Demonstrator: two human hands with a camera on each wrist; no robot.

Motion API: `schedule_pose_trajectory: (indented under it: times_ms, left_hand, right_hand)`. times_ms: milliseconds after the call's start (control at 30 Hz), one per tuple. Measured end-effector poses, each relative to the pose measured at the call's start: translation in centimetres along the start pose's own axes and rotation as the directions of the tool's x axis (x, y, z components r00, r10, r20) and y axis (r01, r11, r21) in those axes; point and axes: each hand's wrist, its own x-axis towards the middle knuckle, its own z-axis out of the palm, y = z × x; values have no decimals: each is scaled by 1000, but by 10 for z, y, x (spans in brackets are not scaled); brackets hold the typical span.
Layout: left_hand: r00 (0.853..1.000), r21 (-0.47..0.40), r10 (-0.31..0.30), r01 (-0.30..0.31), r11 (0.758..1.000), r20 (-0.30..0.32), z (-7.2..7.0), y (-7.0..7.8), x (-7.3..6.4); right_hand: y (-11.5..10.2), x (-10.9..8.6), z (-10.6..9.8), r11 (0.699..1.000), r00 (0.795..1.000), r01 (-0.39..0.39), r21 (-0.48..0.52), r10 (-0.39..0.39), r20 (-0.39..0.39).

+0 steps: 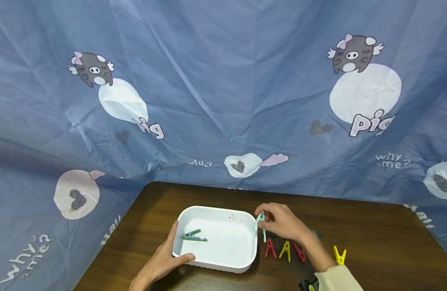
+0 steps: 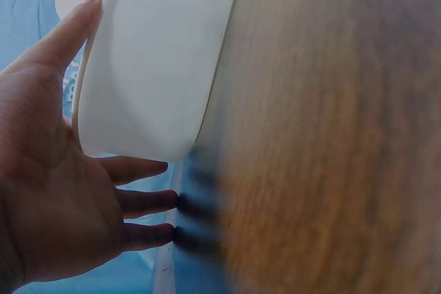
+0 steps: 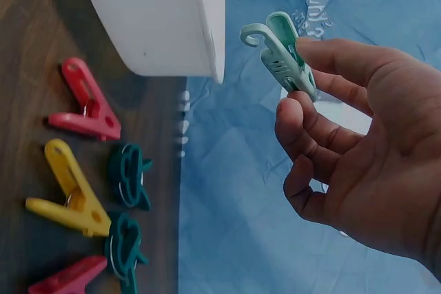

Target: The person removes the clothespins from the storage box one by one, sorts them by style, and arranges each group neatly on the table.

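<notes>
My left hand (image 1: 165, 254) rests at the left corner of a white plastic basin (image 1: 216, 264), its thumb over the near rim and its fingers along the left side. In the left wrist view those fingers (image 2: 148, 202) are straight and spread. A dark green clothespin (image 1: 195, 236) lies inside the basin at the left. My right hand (image 1: 281, 221) pinches a pale green clothespin (image 3: 284, 56) with a hooked end between thumb and fingers, just by the basin's right rim.
Right of the basin lie a red clothespin (image 1: 270, 248), a yellow one (image 1: 286, 250) and another red one (image 1: 299, 252). Dark green clips (image 3: 129, 177) lie beyond them. A further yellow clothespin (image 1: 340, 255) is farther right. Blue printed cloth (image 1: 223, 101) hangs behind the wooden table (image 1: 376, 230).
</notes>
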Motion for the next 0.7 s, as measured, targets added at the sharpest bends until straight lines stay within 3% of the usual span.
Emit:
schedule_pose_trajectory:
  times_ms: [700]
  left_hand:
    - [1000, -14, -10, 10, 1000, 13, 0, 0, 0]
  right_hand:
    - [22, -44, -3, 996, 997, -73, 55, 72, 28]
